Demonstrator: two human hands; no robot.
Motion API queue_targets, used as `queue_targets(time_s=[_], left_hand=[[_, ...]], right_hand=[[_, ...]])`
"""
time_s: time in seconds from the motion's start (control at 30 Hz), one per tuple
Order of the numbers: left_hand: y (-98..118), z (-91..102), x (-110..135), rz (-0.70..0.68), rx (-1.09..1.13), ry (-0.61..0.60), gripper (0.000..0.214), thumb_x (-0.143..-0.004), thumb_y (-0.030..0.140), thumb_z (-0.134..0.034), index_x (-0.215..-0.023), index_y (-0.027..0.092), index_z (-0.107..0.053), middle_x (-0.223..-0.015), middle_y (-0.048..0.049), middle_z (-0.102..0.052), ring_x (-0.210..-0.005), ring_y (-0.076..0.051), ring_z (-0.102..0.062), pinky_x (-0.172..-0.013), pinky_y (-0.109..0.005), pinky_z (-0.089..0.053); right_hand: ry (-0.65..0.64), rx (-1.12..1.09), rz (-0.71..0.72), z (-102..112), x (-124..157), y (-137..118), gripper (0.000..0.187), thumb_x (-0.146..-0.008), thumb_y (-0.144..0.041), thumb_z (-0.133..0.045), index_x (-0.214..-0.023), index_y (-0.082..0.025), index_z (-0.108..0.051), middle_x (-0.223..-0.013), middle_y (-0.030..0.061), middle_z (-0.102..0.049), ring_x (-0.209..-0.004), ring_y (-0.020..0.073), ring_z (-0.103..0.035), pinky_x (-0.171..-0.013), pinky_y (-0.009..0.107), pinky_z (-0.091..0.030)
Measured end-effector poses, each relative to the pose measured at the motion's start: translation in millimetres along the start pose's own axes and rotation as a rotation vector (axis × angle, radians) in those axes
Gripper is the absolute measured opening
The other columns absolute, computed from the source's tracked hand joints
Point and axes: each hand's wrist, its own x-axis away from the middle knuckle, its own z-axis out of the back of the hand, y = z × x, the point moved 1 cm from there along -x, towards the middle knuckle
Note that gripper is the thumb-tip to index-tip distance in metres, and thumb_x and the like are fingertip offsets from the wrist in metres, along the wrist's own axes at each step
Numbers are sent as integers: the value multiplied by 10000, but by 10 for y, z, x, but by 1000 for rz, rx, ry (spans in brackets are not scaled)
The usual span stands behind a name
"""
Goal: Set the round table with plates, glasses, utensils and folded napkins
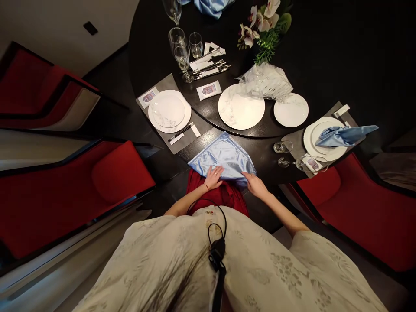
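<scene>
A shiny light-blue cloth napkin (224,151) lies at the near edge of the dark table, one corner pointing away from me and its near side by the edge. My left hand (213,177) rests flat on the napkin's lower left part, fingers extended. At the lower right edge, my right hand (256,185) pinches the cloth between thumb and forefinger; its other fingers are curled under. Beyond the napkin stand a large white marbled plate (241,108) and a smaller white plate (291,110).
To the left is a grey placemat (167,82) with stacked plates (170,112) and chopsticks. A right-hand setting holds a folded blue napkin (344,136) beside lying glasses (289,162). Flowers (264,26), a plastic-wrapped bundle (268,82) and upright glasses (182,54) stand farther back. Red chairs (123,173) flank me.
</scene>
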Motion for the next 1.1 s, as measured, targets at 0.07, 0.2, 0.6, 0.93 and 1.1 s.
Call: queue_targets(time_s=[0.07, 0.2, 0.6, 0.93, 1.1], left_hand=[[228, 101, -113, -36, 40, 46, 735, -856, 308, -519, -1523, 90, -298, -1566, -177, -332, -1498, -245, -234, -1256, -522, -69], [614, 271, -402, -86, 149, 112, 706, -798, 125, -434, -1499, 100, -354, -1534, -143, -408, -1454, -165, -336, -1263, -369, -160], [-389, 781, 153, 268, 192, 264, 595, -661, -17, -425, -1146, 172, -711, -1274, -67, -671, -1230, -202, -596, -1133, -437, -441], [-907, 2016, 918, 319, 112, 401, 400, -708, 93, -427, -885, 210, -766, -991, -44, -756, -1020, -223, -677, -999, -409, -527], [-893, 2912, 1182, 288, 114, 239, 400, -745, 167, -439, -930, 294, -770, -1004, 12, -747, -1024, -243, -669, -964, -426, -537]], right_hand=[[-23, 51, -61, 190, -58, -213, 578, -834, -77, -366, -1390, -113, -521, -1270, 161, -650, -1128, 255, -646, -986, 354, -483], [-28, 171, -138, 403, -150, -591, 508, -864, -111, -367, -1337, -112, -552, -1048, 177, -725, -948, 266, -703, -851, 328, -509], [-39, 246, -155, 933, 267, -764, 465, -857, -135, -393, -1274, -149, -597, -909, 151, -731, -799, 259, -706, -708, 319, -494], [-46, 149, -174, 1028, 1037, -391, 445, -778, -72, -431, -1078, -245, -711, -843, 72, -731, -748, 218, -697, -689, 284, -496], [2, 153, -242, 1280, 1440, -76, 420, -733, -54, -489, -999, -263, -737, -864, 64, -737, -825, 225, -703, -712, 273, -493]])
